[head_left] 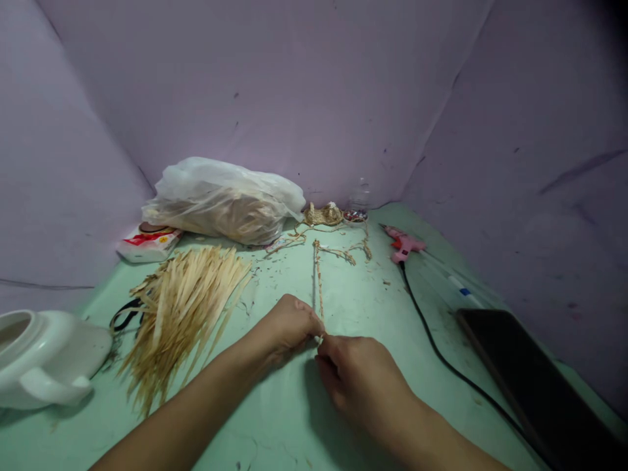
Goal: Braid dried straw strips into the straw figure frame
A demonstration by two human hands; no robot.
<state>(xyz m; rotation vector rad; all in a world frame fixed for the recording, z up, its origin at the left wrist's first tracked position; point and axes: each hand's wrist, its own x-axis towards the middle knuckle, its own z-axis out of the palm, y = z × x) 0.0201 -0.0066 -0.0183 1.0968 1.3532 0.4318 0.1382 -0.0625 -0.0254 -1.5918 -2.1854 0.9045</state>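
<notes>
A thin braided straw cord (pixel 320 284) runs from the middle of the green tabletop toward me. Its near end is pinched between my left hand (pixel 293 322) and my right hand (pixel 360 369), whose fingertips meet there. Both hands are closed, and the fingers hide most of that end. The cord's far end sits at a small knot, where more twisted cord (pixel 338 252) spreads to the right. Left of my hands lies a fanned bundle of dry straw strips (pixel 189 301).
A plastic bag (pixel 230 203) of fibre lies against the back wall, beside a woven straw piece (pixel 322 214) and a small dish of beads (pixel 355 215). A pink glue gun (pixel 405 244) with a black cable, a dark phone (pixel 530 386) and a white ceramic vessel (pixel 53 356) flank my arms.
</notes>
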